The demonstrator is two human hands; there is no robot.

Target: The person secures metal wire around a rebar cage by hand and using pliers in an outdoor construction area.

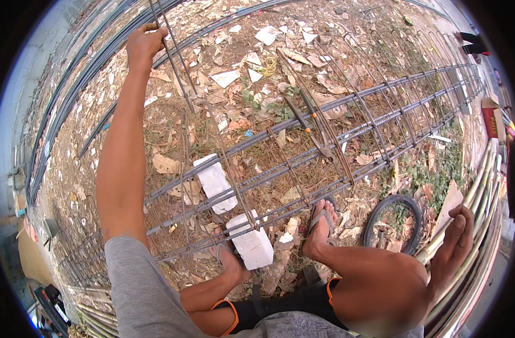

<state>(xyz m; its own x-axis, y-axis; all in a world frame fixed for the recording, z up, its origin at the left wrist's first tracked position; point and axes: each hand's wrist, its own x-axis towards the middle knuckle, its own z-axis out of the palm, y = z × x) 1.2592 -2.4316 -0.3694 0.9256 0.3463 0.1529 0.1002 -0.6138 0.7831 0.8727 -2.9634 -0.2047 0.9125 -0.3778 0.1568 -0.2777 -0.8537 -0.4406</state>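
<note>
Bright, diffuse daylight covers the ground (235, 50) before you; distortion grows toward the black rim; blur veils your right leg (388, 290).

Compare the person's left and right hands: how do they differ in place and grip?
The left hand grips thin metal rods, while the right hand shows nothing in its grasp. The left hand is stretched out toward the upper left of the view; the right hand is beside the right knee, at the lower right. Both hands are bare.
</note>
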